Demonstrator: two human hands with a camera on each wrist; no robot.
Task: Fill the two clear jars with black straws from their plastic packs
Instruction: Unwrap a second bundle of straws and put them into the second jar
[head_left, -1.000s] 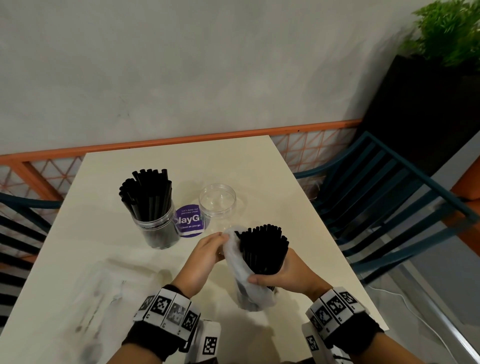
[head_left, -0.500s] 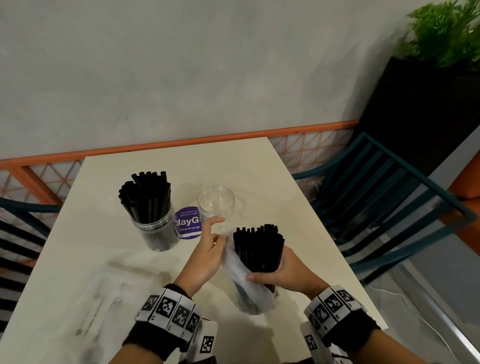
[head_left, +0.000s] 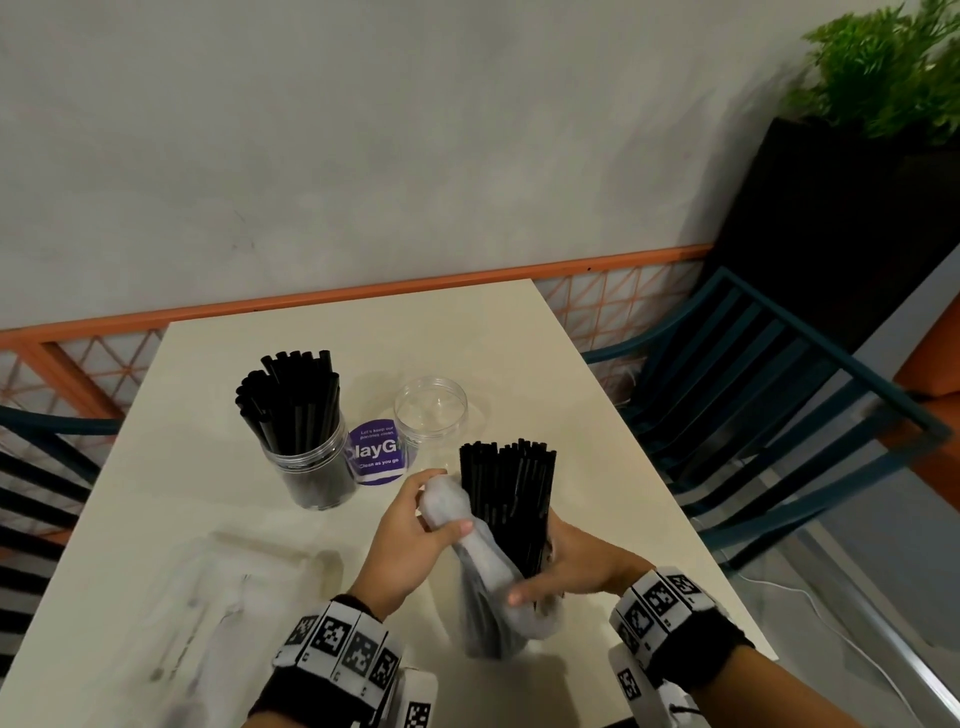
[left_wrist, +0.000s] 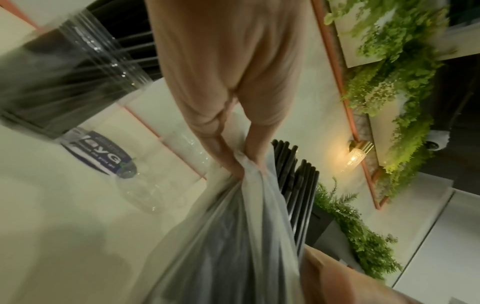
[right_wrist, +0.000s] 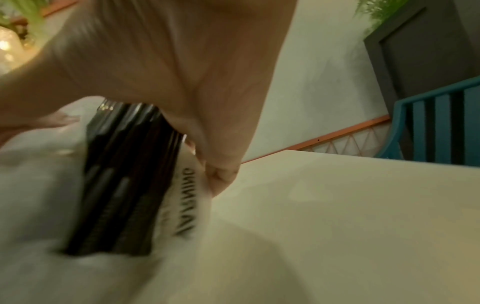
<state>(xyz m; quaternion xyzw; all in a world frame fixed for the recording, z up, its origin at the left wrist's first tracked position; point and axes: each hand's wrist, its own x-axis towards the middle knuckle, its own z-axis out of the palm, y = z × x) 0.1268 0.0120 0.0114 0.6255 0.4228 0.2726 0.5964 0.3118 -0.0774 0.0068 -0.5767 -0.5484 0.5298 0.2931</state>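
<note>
A: We see a cream rectangular table (head_left: 519, 332) against a grey plaster wall (head_left: 363, 130), with an orange rail (head_left: 467, 280) along the table's far edge. Teal slatted chairs (head_left: 769, 395) stand at the right and left sides, and a green plant in a dark planter (head_left: 883, 67) fills the right corner.

B: On the table we have a clear jar packed with black straws (head_left: 304, 441) at left, a round purple sticker (head_left: 376, 452) just beside it, and an empty clear jar (head_left: 431, 410) touching the sticker's right edge. An empty clear plastic pack (head_left: 208, 597) lies flat near the left front.

A: Hands?

B: Our left hand (head_left: 410, 535) pinches the bunched top of the cloudy plastic pack (head_left: 488, 587). Our right hand (head_left: 576, 566) is wrapped round the pack and the bundle of black straws (head_left: 506, 493) standing out of it, near the front, just before the empty jar.

A: The far half and right strip of the table lie bare; the right edge is near our right wrist.
</note>
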